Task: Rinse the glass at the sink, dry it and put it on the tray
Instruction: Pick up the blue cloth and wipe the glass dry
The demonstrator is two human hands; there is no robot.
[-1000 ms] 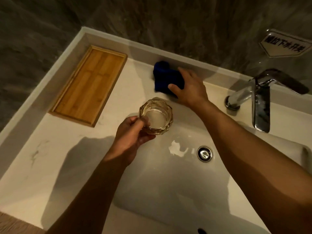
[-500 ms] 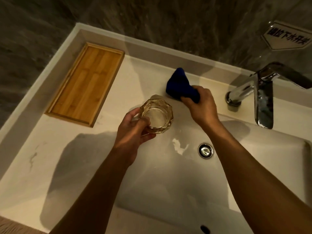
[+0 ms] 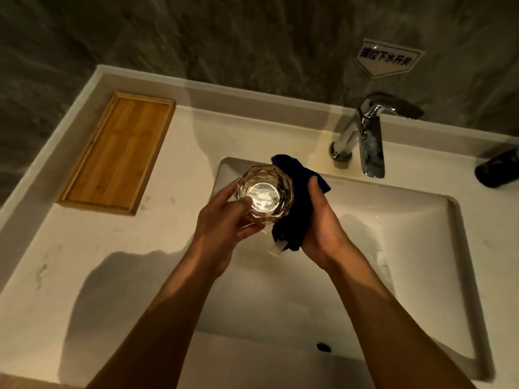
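Observation:
A faceted clear glass [image 3: 265, 195] is upright over the left part of the sink basin [image 3: 393, 248], mouth toward me. My left hand [image 3: 224, 220] grips it from the left, thumb at its rim. My right hand [image 3: 323, 228] holds a dark blue cloth [image 3: 295, 203] pressed against the glass's right side. The cloth's white tag hangs below. A wooden tray [image 3: 118, 153] lies on the counter at the back left, with nothing on it.
A chrome tap [image 3: 365, 136] stands behind the basin with no water running. A dark object [image 3: 498, 171] lies at the right edge of the counter. A sign [image 3: 387, 58] is fixed to the dark wall. The white counter [image 3: 84, 262] spreads out left of the basin.
My right hand picked the blue cloth up from the back of the counter and brought it against the glass. My left hand kept hold of the glass.

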